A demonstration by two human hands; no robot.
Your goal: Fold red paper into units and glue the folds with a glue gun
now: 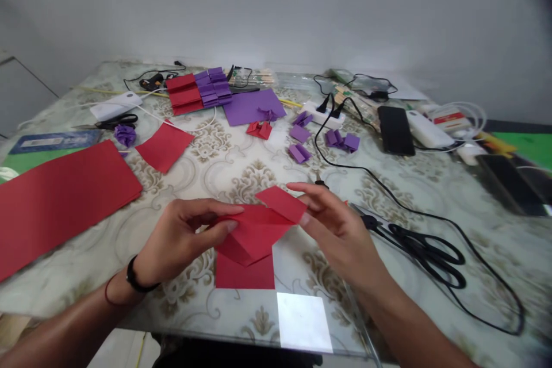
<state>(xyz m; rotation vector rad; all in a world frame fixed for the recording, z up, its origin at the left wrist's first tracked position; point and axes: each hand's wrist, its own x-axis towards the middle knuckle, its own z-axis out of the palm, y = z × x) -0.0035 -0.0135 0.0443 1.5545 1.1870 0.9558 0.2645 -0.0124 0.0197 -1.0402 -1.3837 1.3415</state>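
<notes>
A red sheet of paper (252, 236) is held just above the table, with one corner folded over at its right end. My left hand (179, 236) pinches its left edge between thumb and fingers. At the folded corner, the thumb and fingers of my right hand (338, 230) grip the paper. Partly covered by it, a flat red paper square (245, 275) lies on the patterned table. Black-handled scissors (414, 247) rest to the right of my right hand.
A stack of large red paper (69, 190) lies left. Folded purple pieces (299, 152) and a red folded piece (259, 129) sit mid-table. Behind them are a purple sheet (250, 106) and a power strip (323, 114). A black cable (401, 204) loops along the right, near a phone (395, 129).
</notes>
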